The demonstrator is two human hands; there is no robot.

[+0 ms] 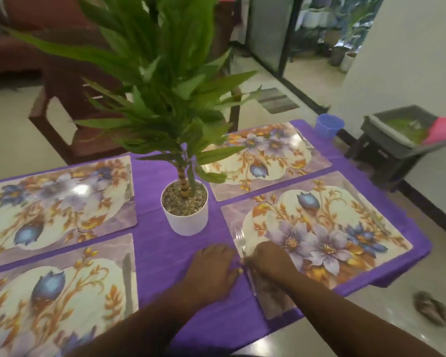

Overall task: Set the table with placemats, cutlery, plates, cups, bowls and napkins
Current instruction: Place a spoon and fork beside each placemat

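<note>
Now, handling: fork [240,242] is likely light, stiff, slippery metal; best taken mid-handle.
Left hand [211,270]: fingers flat and together on the purple cloth [162,243], holding nothing.
Right hand [269,258]: fingertips on the fork's handle (grip unclear).
Fork: silvery, tines just beyond the fingertips, on the floral placemat [319,228].

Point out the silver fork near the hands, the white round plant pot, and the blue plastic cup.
silver fork [239,238], head view, on its tines.
white round plant pot [188,220], head view, on its front wall.
blue plastic cup [328,127], head view, on its side wall.
</note>
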